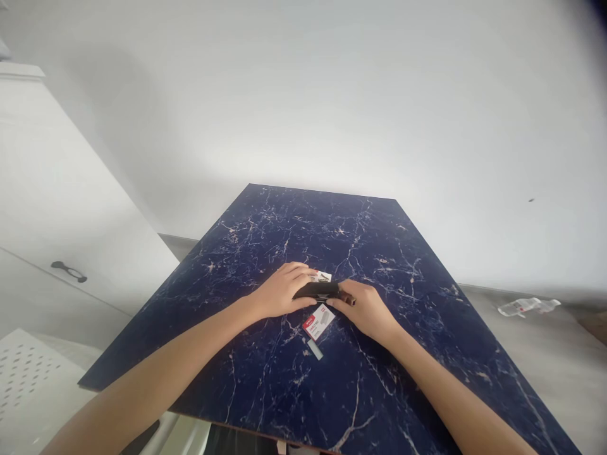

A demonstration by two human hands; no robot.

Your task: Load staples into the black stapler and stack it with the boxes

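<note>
A small black stapler (318, 291) lies near the middle of a dark blue marbled table (303, 373). My left hand (281, 291) is curled over its left end, and my right hand (367, 309) grips its right end, so both hold it. Just in front of the stapler lies a small white and red staple box (318, 321). A short grey strip of staples (314, 349) rests a little nearer to me. A bit of white printed card (324, 276) shows behind the stapler, by my left fingertips.
A white cabinet (52, 208) with a dark handle (69, 271) stands at the left. A white perforated surface (28, 379) sits at the lower left. A crumpled clear plastic bottle (527, 306) lies on the grey floor to the right. A white wall rises behind the table.
</note>
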